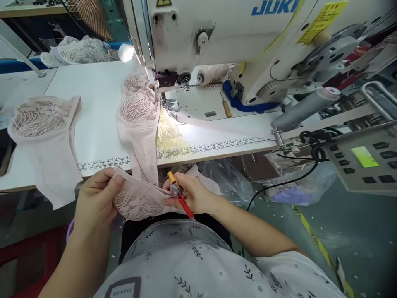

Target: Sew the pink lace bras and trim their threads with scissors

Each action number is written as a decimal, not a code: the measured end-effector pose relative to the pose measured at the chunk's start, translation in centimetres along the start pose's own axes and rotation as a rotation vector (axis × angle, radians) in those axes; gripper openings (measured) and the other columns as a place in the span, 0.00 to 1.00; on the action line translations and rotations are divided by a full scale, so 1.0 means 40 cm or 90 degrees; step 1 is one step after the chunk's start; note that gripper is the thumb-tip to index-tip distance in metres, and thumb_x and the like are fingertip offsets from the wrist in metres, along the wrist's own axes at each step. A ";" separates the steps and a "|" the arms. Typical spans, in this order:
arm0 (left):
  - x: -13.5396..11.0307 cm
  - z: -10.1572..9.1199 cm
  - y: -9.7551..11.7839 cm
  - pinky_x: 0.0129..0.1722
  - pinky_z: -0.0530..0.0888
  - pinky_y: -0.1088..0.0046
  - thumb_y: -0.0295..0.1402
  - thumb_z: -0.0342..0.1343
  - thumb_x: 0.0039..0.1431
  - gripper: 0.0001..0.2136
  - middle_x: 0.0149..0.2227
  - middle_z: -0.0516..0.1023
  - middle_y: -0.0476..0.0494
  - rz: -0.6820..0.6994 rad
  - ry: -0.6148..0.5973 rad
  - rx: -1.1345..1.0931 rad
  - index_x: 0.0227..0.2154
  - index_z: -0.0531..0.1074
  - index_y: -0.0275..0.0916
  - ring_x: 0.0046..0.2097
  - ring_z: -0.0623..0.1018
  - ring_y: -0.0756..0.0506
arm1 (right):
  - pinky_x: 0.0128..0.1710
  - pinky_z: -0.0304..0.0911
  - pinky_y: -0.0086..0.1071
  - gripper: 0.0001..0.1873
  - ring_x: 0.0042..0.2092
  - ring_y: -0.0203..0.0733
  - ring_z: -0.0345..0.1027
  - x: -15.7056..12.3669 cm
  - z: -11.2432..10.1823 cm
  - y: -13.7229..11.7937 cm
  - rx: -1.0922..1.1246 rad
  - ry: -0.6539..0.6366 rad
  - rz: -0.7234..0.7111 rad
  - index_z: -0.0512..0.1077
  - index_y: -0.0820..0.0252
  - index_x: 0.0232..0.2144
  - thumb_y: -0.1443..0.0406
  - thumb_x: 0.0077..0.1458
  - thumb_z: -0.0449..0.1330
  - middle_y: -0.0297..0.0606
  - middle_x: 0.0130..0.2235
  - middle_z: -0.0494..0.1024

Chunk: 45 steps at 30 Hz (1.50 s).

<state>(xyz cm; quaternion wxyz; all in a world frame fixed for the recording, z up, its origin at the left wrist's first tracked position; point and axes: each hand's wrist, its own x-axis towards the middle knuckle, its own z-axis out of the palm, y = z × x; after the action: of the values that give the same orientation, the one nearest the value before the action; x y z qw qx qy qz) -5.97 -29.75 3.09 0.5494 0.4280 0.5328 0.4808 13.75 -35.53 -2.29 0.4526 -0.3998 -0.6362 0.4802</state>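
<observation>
My left hand (97, 196) pinches the upper edge of a pale pink lace bra (141, 200) between thumb and fingers, in front of the table edge. At the other end of that edge is my right hand (198, 192), closed around small thread snips (185, 206) with orange and red handles, its fingertips also on the fabric. The snips' blades are too small to make out clearly. Beyond my hands, another pink lace bra piece (139, 109) lies by the sewing machine's needle and hangs over the table edge.
A white sewing machine (186, 37) stands on the white table (96, 124), which bears a printed ruler. One more lace piece (46, 124) drapes over the edge at left. A control panel (366, 159) juts out at right. A small awl (226, 108) lies beneath the machine arm.
</observation>
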 end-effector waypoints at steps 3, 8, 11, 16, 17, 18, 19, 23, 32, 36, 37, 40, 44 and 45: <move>0.001 -0.003 0.000 0.19 0.71 0.78 0.37 0.75 0.24 0.18 0.20 0.75 0.53 -0.026 0.009 -0.040 0.19 0.74 0.37 0.21 0.72 0.52 | 0.20 0.55 0.24 0.17 0.24 0.30 0.52 -0.001 0.007 0.005 0.023 0.014 0.017 0.58 0.56 0.26 0.56 0.48 0.63 0.26 0.24 0.59; 0.002 -0.010 -0.019 0.19 0.70 0.77 0.33 0.74 0.27 0.15 0.20 0.75 0.52 0.027 0.071 -0.026 0.21 0.75 0.36 0.22 0.72 0.51 | 0.20 0.49 0.25 0.26 0.24 0.30 0.44 -0.003 0.035 0.025 -0.003 0.074 0.047 0.49 0.55 0.18 0.55 0.44 0.64 0.26 0.23 0.49; 0.006 -0.019 -0.035 0.19 0.69 0.78 0.29 0.71 0.31 0.12 0.20 0.77 0.52 0.067 0.100 -0.001 0.23 0.76 0.36 0.22 0.72 0.52 | 0.20 0.49 0.26 0.26 0.24 0.31 0.44 -0.002 0.047 0.027 -0.022 0.091 0.042 0.47 0.55 0.17 0.55 0.45 0.63 0.27 0.23 0.47; 0.014 -0.038 -0.040 0.20 0.69 0.80 0.24 0.68 0.31 0.10 0.19 0.76 0.53 0.074 0.065 0.059 0.22 0.77 0.36 0.22 0.71 0.52 | 0.21 0.51 0.27 0.27 0.25 0.32 0.45 -0.001 0.048 0.018 -0.041 0.103 0.054 0.48 0.55 0.15 0.54 0.43 0.63 0.27 0.21 0.47; 0.016 -0.040 -0.039 0.19 0.69 0.80 0.24 0.68 0.31 0.10 0.19 0.76 0.53 0.072 0.055 0.071 0.21 0.77 0.36 0.21 0.71 0.52 | 0.21 0.51 0.27 0.26 0.25 0.32 0.45 0.000 0.047 0.016 -0.046 0.102 0.059 0.48 0.55 0.15 0.54 0.44 0.63 0.27 0.21 0.47; 0.017 -0.042 -0.040 0.19 0.68 0.80 0.24 0.68 0.31 0.09 0.18 0.75 0.53 0.069 0.047 0.082 0.21 0.77 0.36 0.21 0.70 0.52 | 0.20 0.50 0.27 0.26 0.24 0.32 0.43 0.000 0.046 0.014 -0.052 0.102 0.062 0.47 0.55 0.15 0.55 0.44 0.62 0.27 0.21 0.47; 0.019 -0.043 -0.041 0.19 0.68 0.80 0.25 0.67 0.31 0.09 0.18 0.74 0.53 0.067 0.044 0.092 0.21 0.77 0.36 0.21 0.70 0.52 | 0.20 0.49 0.27 0.26 0.24 0.32 0.42 0.001 0.044 0.012 -0.056 0.101 0.064 0.46 0.55 0.15 0.56 0.45 0.61 0.27 0.21 0.46; 0.019 -0.045 -0.050 0.20 0.68 0.78 0.29 0.67 0.34 0.08 0.19 0.73 0.52 0.062 0.030 0.119 0.21 0.75 0.36 0.21 0.69 0.52 | 0.18 0.45 0.26 0.24 0.23 0.31 0.39 0.000 0.042 0.004 -0.064 0.088 0.058 0.45 0.55 0.16 0.57 0.46 0.58 0.26 0.21 0.45; 0.006 -0.049 -0.041 0.23 0.67 0.77 0.35 0.64 0.42 0.09 0.21 0.69 0.50 0.041 -0.091 0.151 0.20 0.72 0.35 0.24 0.67 0.52 | 0.20 0.52 0.27 0.14 0.22 0.32 0.51 -0.027 0.058 0.035 -0.033 0.072 0.135 0.59 0.58 0.20 0.60 0.49 0.59 0.27 0.21 0.56; 0.005 -0.047 -0.036 0.24 0.67 0.76 0.36 0.63 0.43 0.10 0.22 0.69 0.49 0.063 -0.087 0.166 0.20 0.72 0.35 0.25 0.68 0.51 | 0.19 0.53 0.27 0.13 0.22 0.33 0.52 -0.035 0.062 0.049 -0.037 0.066 0.143 0.63 0.59 0.21 0.58 0.50 0.60 0.28 0.20 0.58; 0.004 -0.047 -0.036 0.24 0.67 0.77 0.36 0.63 0.43 0.09 0.22 0.69 0.49 0.067 -0.086 0.168 0.20 0.72 0.35 0.25 0.67 0.51 | 0.19 0.52 0.26 0.13 0.22 0.33 0.52 -0.035 0.062 0.051 -0.040 0.065 0.146 0.64 0.59 0.22 0.58 0.50 0.60 0.28 0.20 0.58; 0.002 -0.053 -0.040 0.24 0.66 0.77 0.35 0.62 0.45 0.09 0.21 0.69 0.49 0.086 -0.078 0.168 0.19 0.72 0.35 0.25 0.68 0.51 | 0.20 0.54 0.27 0.11 0.22 0.34 0.54 -0.033 0.060 0.052 -0.071 0.069 0.114 0.65 0.58 0.22 0.59 0.50 0.61 0.28 0.20 0.59; -0.008 -0.075 -0.053 0.23 0.67 0.78 0.32 0.64 0.44 0.06 0.22 0.72 0.50 0.097 -0.014 0.127 0.20 0.74 0.36 0.25 0.69 0.51 | 0.26 0.60 0.30 0.04 0.27 0.38 0.61 -0.031 0.050 0.044 -0.169 0.037 -0.023 0.66 0.57 0.24 0.67 0.48 0.58 0.34 0.25 0.67; -0.011 -0.081 -0.055 0.24 0.67 0.78 0.31 0.64 0.44 0.04 0.23 0.73 0.50 0.094 0.003 0.116 0.21 0.75 0.37 0.26 0.70 0.51 | 0.26 0.60 0.30 0.04 0.27 0.39 0.62 -0.033 0.047 0.043 -0.194 0.016 -0.047 0.66 0.56 0.25 0.69 0.48 0.56 0.35 0.26 0.68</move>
<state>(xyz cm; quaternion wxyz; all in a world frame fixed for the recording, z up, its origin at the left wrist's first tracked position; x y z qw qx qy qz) -9.01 -30.71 0.78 0.4703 0.5127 0.5426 0.4707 12.43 -36.88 -4.48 0.4116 -0.4460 -0.7105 0.3562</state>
